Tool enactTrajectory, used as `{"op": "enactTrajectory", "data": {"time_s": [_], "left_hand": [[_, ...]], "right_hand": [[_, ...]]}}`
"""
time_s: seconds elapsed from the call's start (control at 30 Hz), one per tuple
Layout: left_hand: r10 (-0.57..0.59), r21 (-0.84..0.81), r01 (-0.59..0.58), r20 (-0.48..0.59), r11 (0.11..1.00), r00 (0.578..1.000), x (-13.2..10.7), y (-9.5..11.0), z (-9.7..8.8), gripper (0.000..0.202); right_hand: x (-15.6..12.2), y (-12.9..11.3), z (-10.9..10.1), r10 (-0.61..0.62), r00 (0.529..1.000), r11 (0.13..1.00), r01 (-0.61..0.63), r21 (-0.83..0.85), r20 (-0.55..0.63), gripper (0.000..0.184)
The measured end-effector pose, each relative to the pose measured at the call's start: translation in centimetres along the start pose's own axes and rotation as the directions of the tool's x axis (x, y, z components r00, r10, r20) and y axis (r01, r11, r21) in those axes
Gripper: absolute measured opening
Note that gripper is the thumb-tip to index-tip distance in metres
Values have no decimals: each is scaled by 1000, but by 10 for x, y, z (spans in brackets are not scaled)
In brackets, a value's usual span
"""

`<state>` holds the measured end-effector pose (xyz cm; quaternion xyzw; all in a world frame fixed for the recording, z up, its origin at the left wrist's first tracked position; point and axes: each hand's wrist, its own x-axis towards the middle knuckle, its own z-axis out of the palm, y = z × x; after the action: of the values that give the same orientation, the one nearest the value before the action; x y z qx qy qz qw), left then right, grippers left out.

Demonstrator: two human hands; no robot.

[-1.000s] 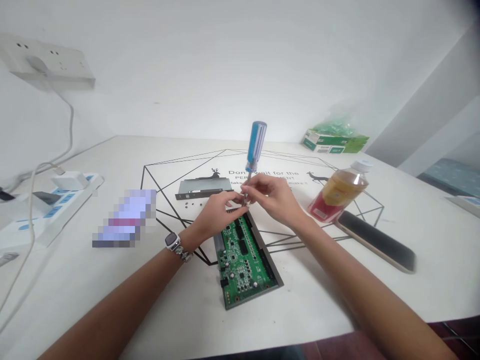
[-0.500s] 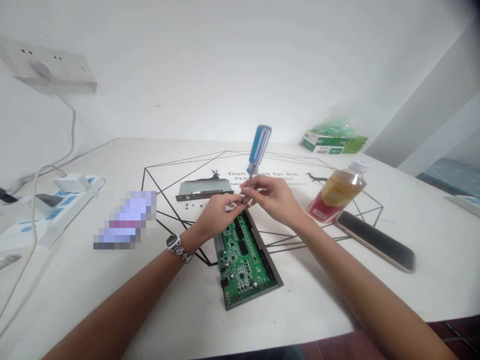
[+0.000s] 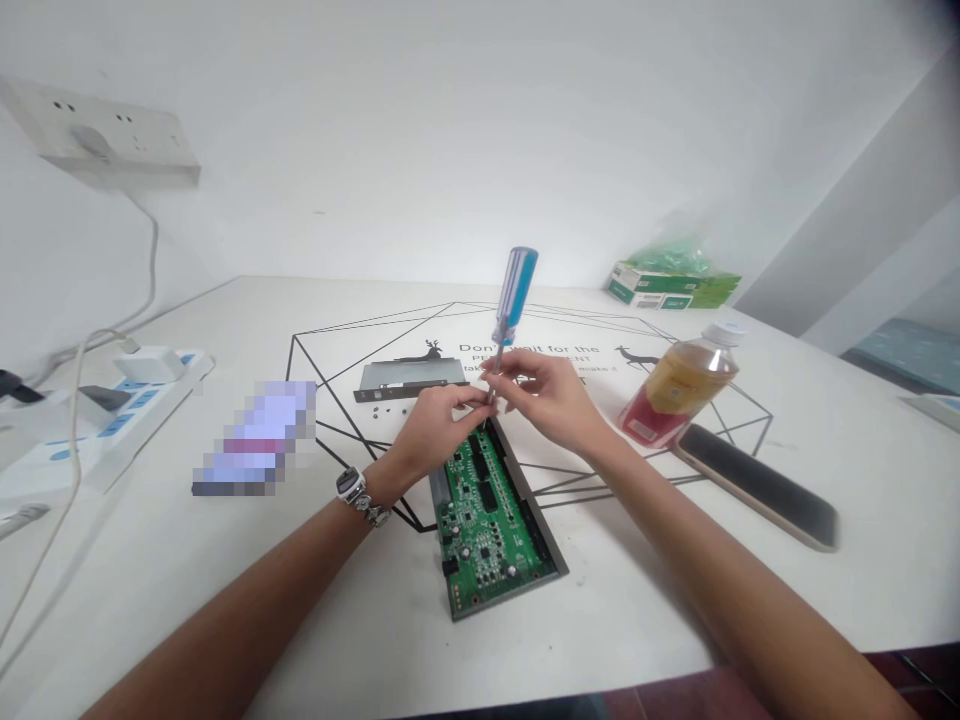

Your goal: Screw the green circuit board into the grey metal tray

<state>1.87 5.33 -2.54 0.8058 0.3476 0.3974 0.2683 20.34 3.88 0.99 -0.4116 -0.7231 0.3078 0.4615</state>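
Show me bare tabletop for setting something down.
Free: between white cable and left forearm, nearer than pixelated device; right of dark phone. Crowded: around left hand and right hand, with screwdriver, circuit board and metal panel together.

Green circuit board (image 3: 491,540) lay component side up in dark metal frame (image 3: 533,500), short end toward near edge of tabletop (image 3: 360,620). Screwdriver (image 3: 514,295), blue-and-pale striped handle uppermost, leaned slightly over far end.

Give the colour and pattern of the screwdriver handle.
The screwdriver handle has lengthwise blue and pale stripes, best seen in the head view.
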Motion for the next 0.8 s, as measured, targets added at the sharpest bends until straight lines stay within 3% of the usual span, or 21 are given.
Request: {"op": "enactTrajectory", "data": {"time_s": [0.1, 0.33, 0.5, 0.63, 0.8], "left_hand": [[19, 34, -19, 7, 999, 1000, 0, 0, 0, 18], [-43, -39, 37, -154, 999, 987, -1, 5, 14, 16], [-57, -58, 52, -91, 997, 994, 0, 5, 8, 20], [-25, -83, 25, -1, 996, 1000, 0, 4, 3, 22], [-48, -75, 43, -66, 996, 997, -2, 7, 9, 18]], "right_hand": [[0, -1, 0, 24, 1000, 998, -24, 56, 1, 22], [2, 6, 9, 19, 994, 998, -12, 67, -109, 34], [1, 4, 7, -13, 998, 999, 11, -36, -60, 23], [1, 2, 3, 19, 1000, 1000, -19, 10, 17, 19], [1, 8, 6, 27, 998, 999, -26, 29, -52, 21]]}}
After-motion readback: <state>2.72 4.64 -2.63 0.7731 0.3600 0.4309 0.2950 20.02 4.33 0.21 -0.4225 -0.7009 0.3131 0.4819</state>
